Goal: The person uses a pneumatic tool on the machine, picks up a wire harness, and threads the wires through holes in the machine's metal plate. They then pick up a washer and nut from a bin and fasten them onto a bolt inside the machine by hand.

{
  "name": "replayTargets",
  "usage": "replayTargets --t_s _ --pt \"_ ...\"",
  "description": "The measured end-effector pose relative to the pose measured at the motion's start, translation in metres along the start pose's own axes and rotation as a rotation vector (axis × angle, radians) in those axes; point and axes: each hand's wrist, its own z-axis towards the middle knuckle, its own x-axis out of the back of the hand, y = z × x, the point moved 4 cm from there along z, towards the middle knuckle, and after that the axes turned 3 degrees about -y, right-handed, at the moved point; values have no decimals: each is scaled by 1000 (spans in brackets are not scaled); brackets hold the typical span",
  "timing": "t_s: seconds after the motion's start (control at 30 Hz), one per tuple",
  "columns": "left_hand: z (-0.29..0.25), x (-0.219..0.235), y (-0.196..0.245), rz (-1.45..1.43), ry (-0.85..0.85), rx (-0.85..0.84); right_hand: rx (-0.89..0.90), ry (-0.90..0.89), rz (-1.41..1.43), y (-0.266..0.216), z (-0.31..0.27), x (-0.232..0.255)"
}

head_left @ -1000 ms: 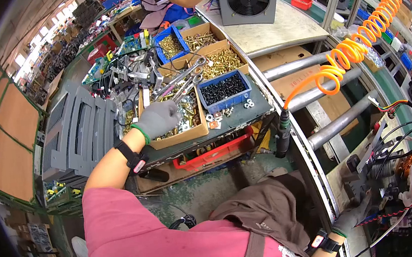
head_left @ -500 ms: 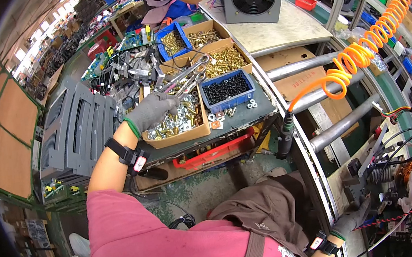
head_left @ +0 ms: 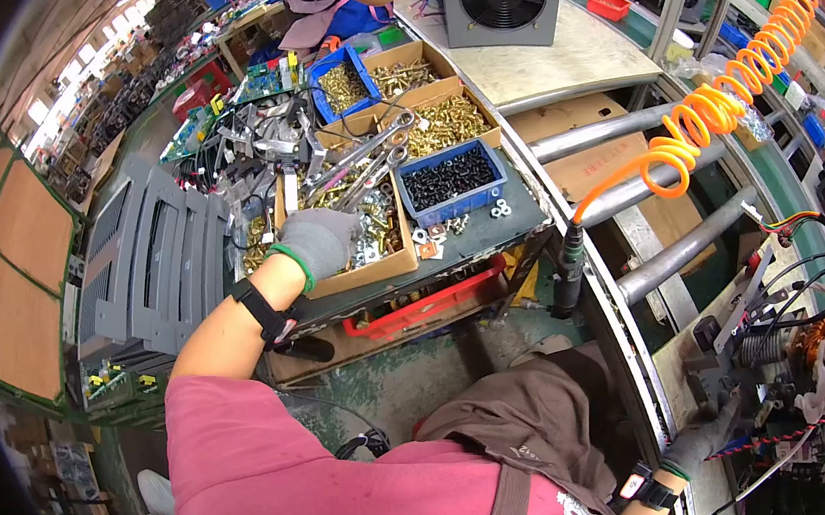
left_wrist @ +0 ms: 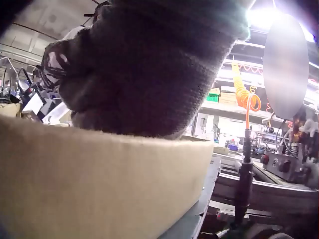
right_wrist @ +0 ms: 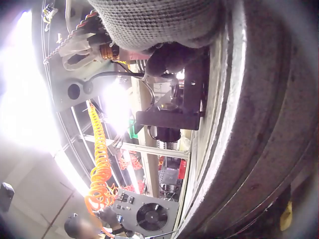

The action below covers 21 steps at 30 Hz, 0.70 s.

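My left hand (head_left: 322, 241), in a grey glove, reaches into the front cardboard box (head_left: 364, 277) of mixed screws, nuts and washers. In the left wrist view the dark glove (left_wrist: 144, 69) rises behind the box wall (left_wrist: 99, 179); its fingertips are mostly hidden, so I cannot tell what they hold. Combination wrenches (head_left: 363, 167) lie across the box just beyond that hand. At lower right, my gloved right hand (head_left: 696, 444) rests at an electrical assembly (head_left: 774, 350) with wires and a copper coil. The right wrist view shows the glove (right_wrist: 159, 25) beside a black bracket (right_wrist: 172, 119).
A blue bin of black screws (head_left: 449, 178) and boxes of brass-coloured screws (head_left: 448, 121) stand nearby. Grey panels (head_left: 157, 264) lean at left. A power screwdriver (head_left: 568, 271) hangs from an orange coiled hose (head_left: 700, 122) beside the roller conveyor (head_left: 668, 200). Another person works beyond.
My left hand has lifted slightly from the screw box, then dipped lower into it again. My right hand has stayed at the assembly with little movement.
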Motion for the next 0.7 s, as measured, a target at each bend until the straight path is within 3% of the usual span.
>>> replayTargets --t_s 0.07,0.1,0.2,0.27,0.4,0.6,0.67,0.7 --pt "4 2 -1 62 -20 7 -307 61 238 0 0 -3" --pt "6 4 -1 48 -25 -27 -308 65 243 4 0 -2" --pt "14 1 0 70 -32 -41 -236 15 209 29 7 6" --pt "18 -2 -1 108 -41 -8 78 -65 -13 37 12 10" --pt "11 2 -1 87 -4 -46 132 -43 -108 19 3 5" --pt "15 8 5 115 -63 -102 31 -13 54 14 0 5" --pt "10 8 3 84 -68 -55 473 14 -360 14 0 6" --pt "7 6 0 83 -72 -49 473 7 -358 8 -1 5"
